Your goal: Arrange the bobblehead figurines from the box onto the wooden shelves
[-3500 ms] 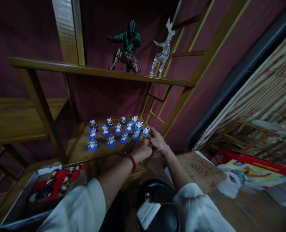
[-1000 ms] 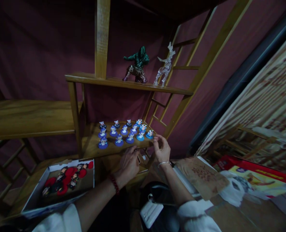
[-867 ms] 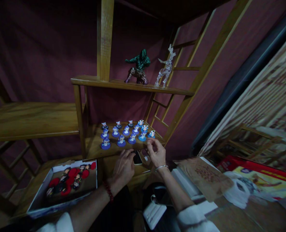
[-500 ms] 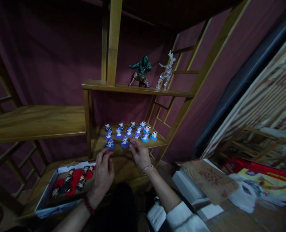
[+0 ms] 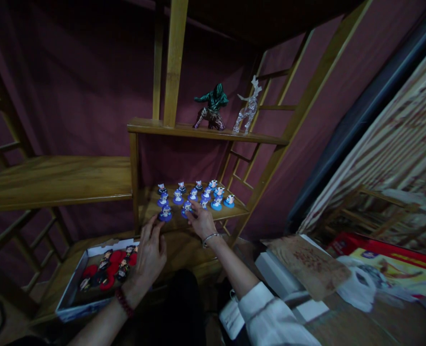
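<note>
Small figurines stand in rows on a wooden shelf (image 5: 151, 224). At the front left is a purple-based figurine (image 5: 165, 213); the fingertips of my left hand (image 5: 151, 252) are just below and beside its base, loosely bent and apart, holding nothing. My right hand (image 5: 202, 223) has its thumb and fingers at the right side of the front middle purple figurine (image 5: 186, 208), pinching it and covering part of it. Behind them are more purple figurines (image 5: 178, 196), black-based ones (image 5: 181, 186) at the back, and blue-based ones (image 5: 216, 204) to the right.
On the lower left board sits a white box (image 5: 66, 300) with black-haired figures (image 5: 122, 269) on red bases. Above stand a green hooded statue (image 5: 213, 106) and a clear deer figure (image 5: 247, 108). Cardboard (image 5: 310, 264) and a plastic bag (image 5: 359, 288) lie at the right.
My right hand has shifted left and slightly up, from the right-hand front figurine to the front middle one. My left hand has moved slightly left, staying near the front left figurine.
</note>
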A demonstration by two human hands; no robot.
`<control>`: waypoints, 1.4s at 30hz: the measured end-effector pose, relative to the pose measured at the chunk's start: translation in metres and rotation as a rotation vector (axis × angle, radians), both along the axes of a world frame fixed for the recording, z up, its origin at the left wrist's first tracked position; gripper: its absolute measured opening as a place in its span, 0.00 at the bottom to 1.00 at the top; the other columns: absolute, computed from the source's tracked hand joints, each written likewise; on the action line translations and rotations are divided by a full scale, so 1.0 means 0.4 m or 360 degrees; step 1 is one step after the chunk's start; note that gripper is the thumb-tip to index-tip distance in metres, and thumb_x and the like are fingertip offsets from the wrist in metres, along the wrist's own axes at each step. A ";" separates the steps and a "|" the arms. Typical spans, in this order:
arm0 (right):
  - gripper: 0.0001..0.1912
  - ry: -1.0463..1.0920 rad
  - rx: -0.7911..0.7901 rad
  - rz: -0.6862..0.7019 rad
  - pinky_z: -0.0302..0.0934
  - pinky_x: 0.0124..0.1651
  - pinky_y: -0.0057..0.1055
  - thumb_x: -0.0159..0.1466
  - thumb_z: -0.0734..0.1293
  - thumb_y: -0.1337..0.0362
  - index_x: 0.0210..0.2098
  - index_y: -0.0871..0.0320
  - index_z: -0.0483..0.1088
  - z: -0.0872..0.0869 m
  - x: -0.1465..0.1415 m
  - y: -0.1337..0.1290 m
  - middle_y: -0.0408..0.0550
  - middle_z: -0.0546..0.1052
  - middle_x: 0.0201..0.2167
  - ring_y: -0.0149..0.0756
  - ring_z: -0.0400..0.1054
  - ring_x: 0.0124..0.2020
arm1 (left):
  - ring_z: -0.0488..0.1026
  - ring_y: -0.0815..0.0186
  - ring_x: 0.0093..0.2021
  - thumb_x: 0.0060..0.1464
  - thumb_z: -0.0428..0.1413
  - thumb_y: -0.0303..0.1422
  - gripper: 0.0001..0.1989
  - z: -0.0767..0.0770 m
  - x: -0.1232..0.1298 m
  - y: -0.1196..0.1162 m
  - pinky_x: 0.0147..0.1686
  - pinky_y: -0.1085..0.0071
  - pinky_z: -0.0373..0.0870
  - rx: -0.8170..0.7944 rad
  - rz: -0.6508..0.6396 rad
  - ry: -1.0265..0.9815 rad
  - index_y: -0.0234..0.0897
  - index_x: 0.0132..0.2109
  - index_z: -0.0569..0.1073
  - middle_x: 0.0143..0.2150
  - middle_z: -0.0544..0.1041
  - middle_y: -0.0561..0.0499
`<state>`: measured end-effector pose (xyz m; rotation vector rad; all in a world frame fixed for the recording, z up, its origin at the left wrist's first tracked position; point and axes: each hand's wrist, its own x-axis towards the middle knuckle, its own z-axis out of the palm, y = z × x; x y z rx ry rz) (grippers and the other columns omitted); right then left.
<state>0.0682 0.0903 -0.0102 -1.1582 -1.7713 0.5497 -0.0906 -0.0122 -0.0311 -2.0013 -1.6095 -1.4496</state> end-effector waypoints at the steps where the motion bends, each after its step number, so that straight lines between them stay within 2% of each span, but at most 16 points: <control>1: 0.20 0.0023 -0.0014 0.0002 0.67 0.25 0.28 0.57 0.63 0.65 0.49 0.54 0.66 -0.002 -0.003 0.006 0.47 0.77 0.35 0.27 0.67 0.17 | 0.60 0.57 0.57 0.52 0.45 0.21 0.18 -0.002 -0.002 -0.001 0.53 0.55 0.63 -0.0008 0.0002 0.0018 0.35 0.51 0.63 0.55 0.63 0.41; 12: 0.18 0.0019 -0.0030 0.0041 0.65 0.23 0.26 0.56 0.64 0.66 0.46 0.55 0.68 -0.031 -0.004 0.050 0.41 0.76 0.26 0.27 0.66 0.16 | 0.63 0.57 0.52 0.51 0.46 0.21 0.20 -0.018 -0.006 -0.001 0.51 0.57 0.64 -0.0068 0.0053 0.0258 0.33 0.51 0.66 0.52 0.67 0.43; 25: 0.20 0.0161 -0.0148 0.0104 0.65 0.22 0.29 0.55 0.64 0.65 0.48 0.58 0.67 -0.037 -0.018 0.051 0.46 0.75 0.32 0.31 0.68 0.20 | 0.62 0.56 0.53 0.50 0.46 0.21 0.22 -0.030 -0.008 0.002 0.52 0.56 0.64 -0.0046 0.0045 0.0282 0.33 0.53 0.65 0.53 0.68 0.42; 30: 0.19 0.0155 -0.0134 0.0121 0.65 0.22 0.28 0.55 0.64 0.65 0.47 0.57 0.67 -0.032 -0.017 0.044 0.46 0.75 0.34 0.28 0.67 0.19 | 0.62 0.56 0.54 0.49 0.46 0.21 0.23 -0.032 -0.009 0.003 0.52 0.56 0.64 -0.0046 0.0043 0.0286 0.34 0.53 0.65 0.53 0.67 0.42; 37: 0.18 0.0135 -0.0104 0.0127 0.65 0.22 0.25 0.55 0.65 0.65 0.46 0.55 0.68 -0.033 -0.017 0.049 0.43 0.75 0.31 0.26 0.67 0.19 | 0.62 0.57 0.53 0.50 0.46 0.21 0.22 -0.032 -0.007 0.002 0.52 0.56 0.64 -0.0055 0.0040 0.0291 0.33 0.53 0.65 0.53 0.67 0.42; 42: 0.18 0.0109 -0.0105 0.0118 0.65 0.22 0.25 0.55 0.64 0.65 0.46 0.55 0.68 -0.032 -0.017 0.048 0.43 0.75 0.30 0.25 0.65 0.17 | 0.63 0.56 0.53 0.50 0.47 0.22 0.23 -0.039 -0.011 0.004 0.51 0.55 0.64 -0.0025 0.0029 0.0299 0.35 0.54 0.65 0.53 0.67 0.42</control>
